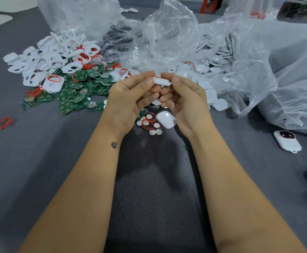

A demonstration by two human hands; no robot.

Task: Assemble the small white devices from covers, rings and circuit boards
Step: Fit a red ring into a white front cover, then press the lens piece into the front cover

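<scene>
Head view showed 2 hands, left hand [130, 99] and right hand [183, 101], pinching 1 white device [161, 81] edge-on between them, long axis running left-right.

The bench [39, 161] is dark grey with a fine pebbled texture. Green circuit boards [79, 94] with pale round pads lie heaped beside white covers [54, 52] and red rings [3, 122]. The plastic bags [258, 52] are clear.
</scene>
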